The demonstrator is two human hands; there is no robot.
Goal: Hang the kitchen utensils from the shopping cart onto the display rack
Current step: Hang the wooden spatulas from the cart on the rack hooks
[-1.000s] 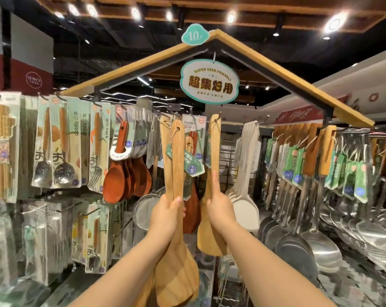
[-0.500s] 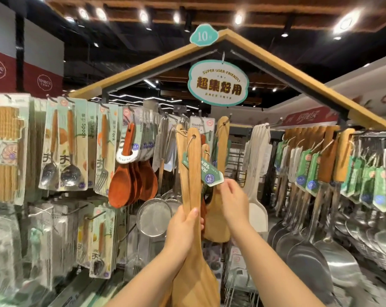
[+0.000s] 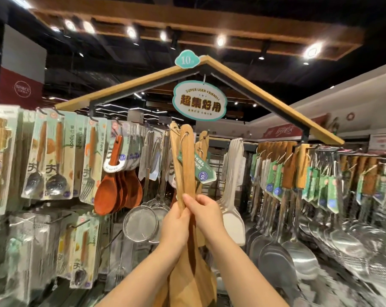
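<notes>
Upward jut spatulas (image 3: 187, 165); left hand (image 3: 174, 227) grips below.

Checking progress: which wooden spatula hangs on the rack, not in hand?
The rear spatula, right of the pair gripped by the left hand and right hand.

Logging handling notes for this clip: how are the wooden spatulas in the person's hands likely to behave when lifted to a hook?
Probably stiff: the wooden spatulas stand straight above the left hand and right hand without sagging. Likely light: two are held upright from low on their handles. The green tag on its string would likely swing loosely.
</notes>
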